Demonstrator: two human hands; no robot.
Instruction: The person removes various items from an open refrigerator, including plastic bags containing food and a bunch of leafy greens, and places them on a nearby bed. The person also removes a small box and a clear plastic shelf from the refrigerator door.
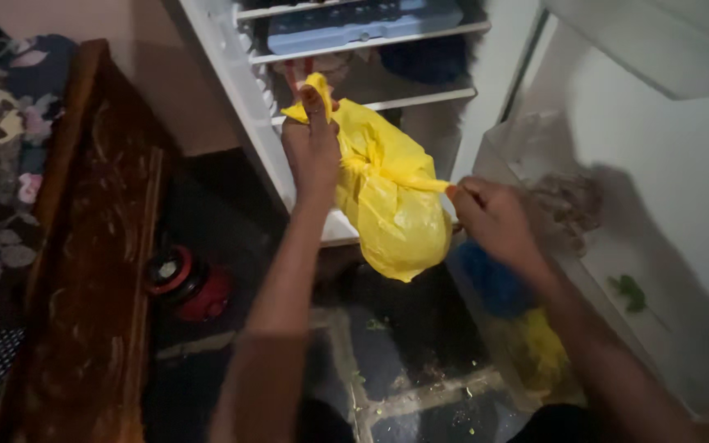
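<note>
A dark wooden cabinet [92, 246] stands far to the left of both hands, and a red round container [186, 285] sits on the floor below and to the left of the left hand's fingers. The left hand [312, 143] is raised, its fingers pressed together and pinching the top corner of a yellow plastic bag [387, 205], which hangs just under and to the right of those fingers, in front of the open fridge's wire shelves [371, 41]. The right hand [494, 221] has its fingers closed, pinching a twisted tail of the bag at the bag's right side. Below the right fingers, in the door shelf [568, 271], lie 2 bundles, a blue one [492, 283] above a yellow one [539, 349].
</note>
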